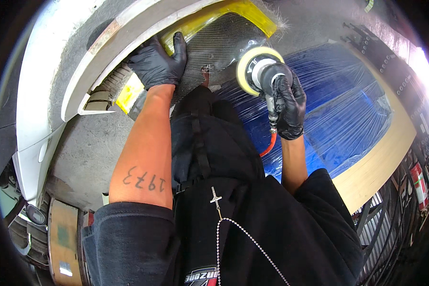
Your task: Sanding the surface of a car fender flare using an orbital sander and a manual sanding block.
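Note:
My right hand [291,102], in a black glove, is closed around a round air sander [267,74] with a pale yellow pad. A red hose [269,145] runs down from its metal fitting. The pad's rim is next to a dark woven carbon-fibre panel [209,45]; I cannot tell whether they touch. Bright yellow strips [198,24] with frayed fibres edge the panel. My left hand [159,63], gloved in black too, lies on the panel's left part with the thumb stretched out. Its other fingers reach toward a curved white body part [88,71] and are partly hidden.
On the right, a board [367,178] bears a large blue panel [329,124] under clear plastic film. Metal racking and a red cylinder [419,186] stand at the far right. A wooden panel [63,233] leans at the lower left. Concrete floor [88,155] shows below the white part.

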The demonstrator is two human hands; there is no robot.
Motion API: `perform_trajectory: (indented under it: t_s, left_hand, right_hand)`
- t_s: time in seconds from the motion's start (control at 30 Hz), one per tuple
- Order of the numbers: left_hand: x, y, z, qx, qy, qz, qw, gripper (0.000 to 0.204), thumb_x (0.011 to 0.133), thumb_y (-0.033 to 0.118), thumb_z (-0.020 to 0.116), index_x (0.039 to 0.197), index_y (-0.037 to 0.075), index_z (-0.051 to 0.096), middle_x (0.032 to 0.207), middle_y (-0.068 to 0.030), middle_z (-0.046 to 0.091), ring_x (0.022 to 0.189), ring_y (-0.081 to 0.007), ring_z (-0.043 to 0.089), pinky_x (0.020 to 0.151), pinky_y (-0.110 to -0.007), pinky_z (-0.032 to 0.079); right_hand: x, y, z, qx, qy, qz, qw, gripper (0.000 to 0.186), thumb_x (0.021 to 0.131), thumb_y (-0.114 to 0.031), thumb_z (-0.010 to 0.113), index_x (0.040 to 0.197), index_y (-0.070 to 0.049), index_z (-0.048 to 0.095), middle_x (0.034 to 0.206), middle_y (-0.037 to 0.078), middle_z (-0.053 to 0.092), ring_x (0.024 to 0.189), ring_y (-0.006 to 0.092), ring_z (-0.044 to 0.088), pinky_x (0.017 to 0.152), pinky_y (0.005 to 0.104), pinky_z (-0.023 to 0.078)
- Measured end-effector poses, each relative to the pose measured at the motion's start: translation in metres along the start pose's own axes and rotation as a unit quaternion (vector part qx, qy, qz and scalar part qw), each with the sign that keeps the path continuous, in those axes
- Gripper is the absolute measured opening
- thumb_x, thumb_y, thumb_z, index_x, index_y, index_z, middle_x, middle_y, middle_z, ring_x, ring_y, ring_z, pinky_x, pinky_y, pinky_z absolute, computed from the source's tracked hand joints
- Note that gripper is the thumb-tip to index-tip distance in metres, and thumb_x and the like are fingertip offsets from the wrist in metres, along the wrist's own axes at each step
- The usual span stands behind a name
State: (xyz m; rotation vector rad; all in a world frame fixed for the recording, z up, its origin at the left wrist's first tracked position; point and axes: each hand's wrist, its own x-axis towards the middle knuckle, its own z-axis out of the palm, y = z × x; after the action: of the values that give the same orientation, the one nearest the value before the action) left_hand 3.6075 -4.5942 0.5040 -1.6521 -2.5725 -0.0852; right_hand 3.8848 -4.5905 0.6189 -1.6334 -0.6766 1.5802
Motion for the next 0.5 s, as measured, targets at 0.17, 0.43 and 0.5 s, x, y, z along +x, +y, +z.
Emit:
perform_trajectory:
  t_s: [0.17,0.43,0.5]
  left_hand:
    - [0.001,0.0,0.0,-0.047,-0.043,-0.024,0.998,0.075,0.089,0.068,0.048,0.131,0.007,0.059,0.119,-0.0269,0.062,0.104,-0.0422,0.061,0.087,-0.055,0.043]
    - [0.001,-0.001,0.007,-0.071,-0.081,-0.04,0.993,0.074,0.09,0.068,0.047,0.131,0.007,0.059,0.113,-0.0265,0.064,0.091,-0.0418,0.064,0.083,-0.054,0.043]
    - [0.001,-0.002,0.006,-0.061,-0.083,-0.044,0.994,0.074,0.09,0.068,0.047,0.13,0.007,0.06,0.113,-0.0262,0.064,0.09,-0.0418,0.064,0.082,-0.053,0.043]
  right_hand:
    - [-0.004,0.008,-0.002,-0.028,-0.01,0.016,0.999,0.036,0.093,-0.006,0.069,0.128,0.003,0.062,0.11,0.009,0.07,0.096,0.014,0.066,0.084,0.028,0.055]
    - [0.0,0.003,0.001,-0.005,-0.003,-0.002,1.0,0.037,0.094,-0.008,0.069,0.129,0.003,0.062,0.114,0.01,0.069,0.099,0.0136,0.066,0.087,0.0279,0.053]
    - [0.004,0.008,-0.002,0.007,-0.014,0.016,1.0,0.037,0.094,-0.008,0.069,0.128,0.003,0.062,0.113,0.009,0.069,0.098,0.0134,0.066,0.087,0.0278,0.053]
